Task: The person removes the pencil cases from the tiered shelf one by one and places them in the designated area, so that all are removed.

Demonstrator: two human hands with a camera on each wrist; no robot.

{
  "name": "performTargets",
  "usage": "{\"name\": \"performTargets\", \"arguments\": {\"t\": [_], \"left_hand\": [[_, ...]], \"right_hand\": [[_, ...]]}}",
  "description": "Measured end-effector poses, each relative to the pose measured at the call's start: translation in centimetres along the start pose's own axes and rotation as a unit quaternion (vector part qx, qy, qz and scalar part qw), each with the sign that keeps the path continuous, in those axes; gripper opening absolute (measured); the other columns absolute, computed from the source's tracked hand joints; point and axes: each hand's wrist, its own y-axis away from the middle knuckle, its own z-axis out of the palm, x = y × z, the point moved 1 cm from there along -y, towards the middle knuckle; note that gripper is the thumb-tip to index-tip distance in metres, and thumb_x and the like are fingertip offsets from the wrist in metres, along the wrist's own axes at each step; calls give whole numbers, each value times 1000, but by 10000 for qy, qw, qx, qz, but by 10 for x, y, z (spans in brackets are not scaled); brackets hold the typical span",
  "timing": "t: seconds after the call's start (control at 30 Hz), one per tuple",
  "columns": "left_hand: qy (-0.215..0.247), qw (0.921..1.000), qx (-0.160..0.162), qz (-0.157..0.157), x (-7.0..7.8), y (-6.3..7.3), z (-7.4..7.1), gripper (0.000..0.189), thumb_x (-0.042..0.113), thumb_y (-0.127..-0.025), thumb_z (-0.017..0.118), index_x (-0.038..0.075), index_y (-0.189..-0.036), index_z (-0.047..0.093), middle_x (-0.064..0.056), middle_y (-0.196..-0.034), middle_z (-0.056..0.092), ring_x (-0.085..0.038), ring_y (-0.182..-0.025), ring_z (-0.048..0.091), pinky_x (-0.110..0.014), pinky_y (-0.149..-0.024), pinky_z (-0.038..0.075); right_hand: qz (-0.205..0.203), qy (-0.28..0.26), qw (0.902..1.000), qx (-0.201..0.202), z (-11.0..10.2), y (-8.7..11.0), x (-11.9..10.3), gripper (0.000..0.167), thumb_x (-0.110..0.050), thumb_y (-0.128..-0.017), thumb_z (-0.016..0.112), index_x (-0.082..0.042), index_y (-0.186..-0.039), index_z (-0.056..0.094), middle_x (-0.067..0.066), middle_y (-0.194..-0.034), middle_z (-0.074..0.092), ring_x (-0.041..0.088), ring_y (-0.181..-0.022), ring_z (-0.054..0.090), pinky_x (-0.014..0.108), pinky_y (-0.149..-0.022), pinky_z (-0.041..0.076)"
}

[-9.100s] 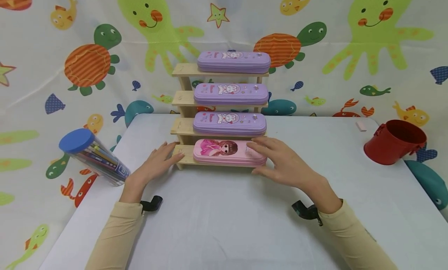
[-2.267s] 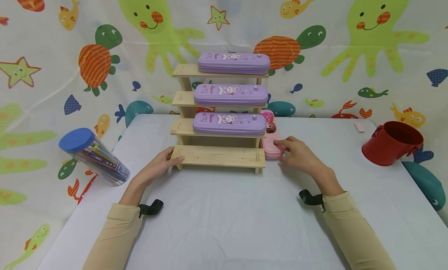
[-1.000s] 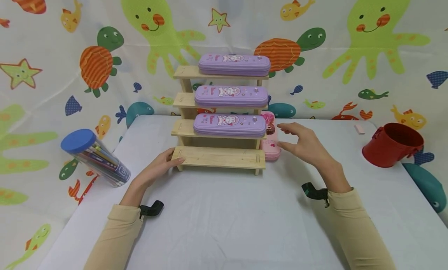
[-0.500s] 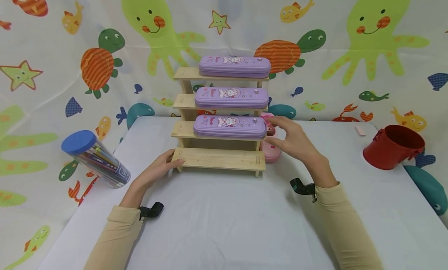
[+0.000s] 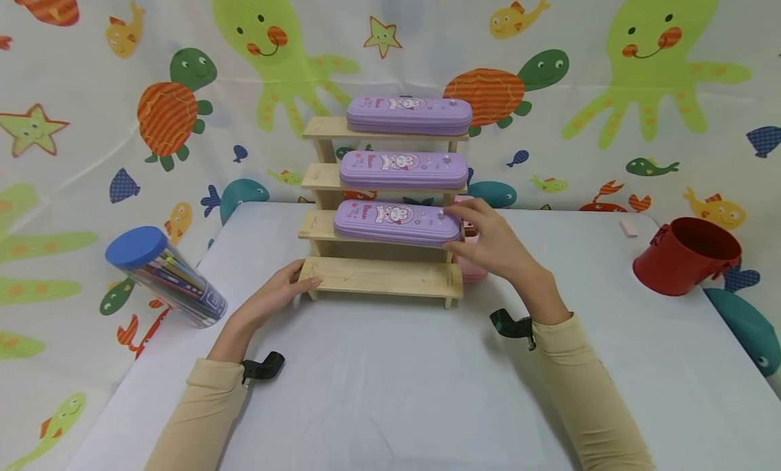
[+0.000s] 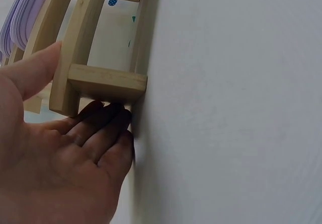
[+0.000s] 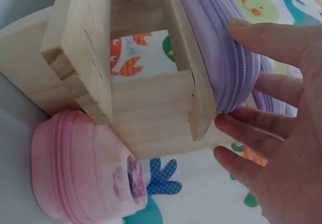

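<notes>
My right hand [image 5: 500,247] pinches the right end of a purple zippered pencil case [image 5: 393,221], thumb on the near side and fingers on the far side. That case sits slightly askew on the second-lowest step of a wooden tiered stand [image 5: 378,276]. My left hand [image 5: 272,293] grips the left end of the stand's bare lowest step; in the left wrist view its thumb lies on the board and the fingers pass beneath. A pink pencil case [image 7: 83,168] stands beside the stand's right side on the table, partly hidden by my right hand in the head view.
Two more purple pencil cases, one on the third step [image 5: 399,170] and another on top [image 5: 409,116], lie above. A blue-lidded tube of pens [image 5: 167,274] leans at left. A red bucket [image 5: 686,257] and a small pink block [image 5: 628,228] are at right.
The pink case went from the lowest step to the table beside the stand. My right hand then let it go, moved left and took the purple case, which has turned slightly. The left hand grips the stand.
</notes>
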Motion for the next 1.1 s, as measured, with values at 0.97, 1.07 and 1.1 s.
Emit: {"name": "performTargets", "arguments": {"t": [0.97,1.07,1.1], "left_hand": [[54,10000,-55,57,0,0,-2,83,44,-100,55,0,-158,15,-24,-163,22,-44,-152,14,-66,-120,14],[60,10000,-41,57,0,0,-2,83,44,-100,56,0,-158,16,-24,-162,23,-44,-152,15,-65,-120,14],[68,10000,-34,65,0,0,-2,82,43,-100,56,0,-157,17,-24,-162,23,-44,-152,16,-65,-120,14]], "right_hand": [[-236,409,9981,-393,13,4,-24,59,-27,-81,80,-14,-134,56,7,-137,58,28,-127,51,50,-109,43],[-175,586,9971,-456,15,4,-28,63,-32,-80,79,-16,-136,55,9,-139,56,29,-127,49,52,-109,41],[-155,634,9968,-465,15,4,-29,64,-33,-80,79,-17,-137,55,9,-139,55,29,-128,48,51,-110,41]]}}
